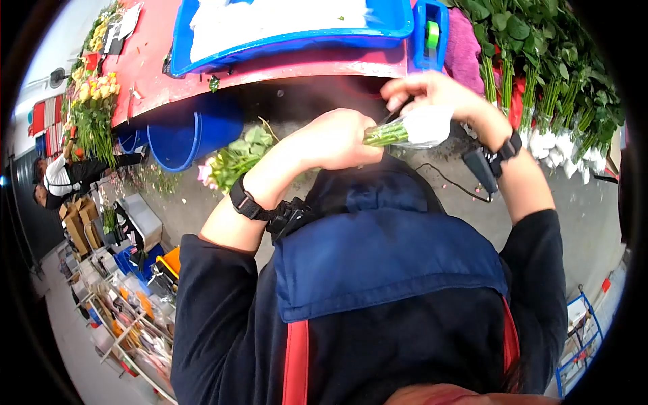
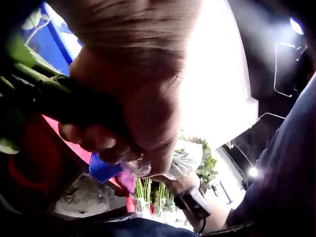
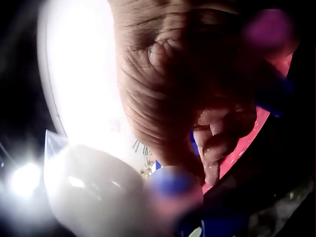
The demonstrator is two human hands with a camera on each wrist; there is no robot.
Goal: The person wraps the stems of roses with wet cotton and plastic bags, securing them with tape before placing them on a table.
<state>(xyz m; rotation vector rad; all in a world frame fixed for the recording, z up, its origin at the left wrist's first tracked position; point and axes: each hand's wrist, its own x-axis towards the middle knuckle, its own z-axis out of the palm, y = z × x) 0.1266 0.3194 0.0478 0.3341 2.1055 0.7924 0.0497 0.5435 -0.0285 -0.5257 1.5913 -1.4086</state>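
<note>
My left hand (image 1: pixel 341 138) grips a bunch of flowers by its green stems (image 1: pixel 385 134). Leaves (image 1: pixel 253 148) and a pale pink bloom (image 1: pixel 204 173) stick out past the left forearm. Clear plastic over a white wrap (image 1: pixel 432 127) covers the cut stem ends. Above that wrap is my right hand (image 1: pixel 432 94), its fingers bent, with a dark sliver showing by the fingertips. In the right wrist view the wrap (image 3: pixel 94 192) bulges beside the hand (image 3: pixel 168 84); I cannot tell whether the fingers pinch something.
A blue tray (image 1: pixel 290 46) of white material stands on the red table (image 1: pixel 152 74), beside a blue tape holder (image 1: pixel 422 57) and a purple cloth (image 1: pixel 462 50). Wrapped leafy bunches (image 1: pixel 550 88) lie at right. Below the edge is a blue bucket (image 1: pixel 175 138); another person (image 1: pixel 67 172) is far left.
</note>
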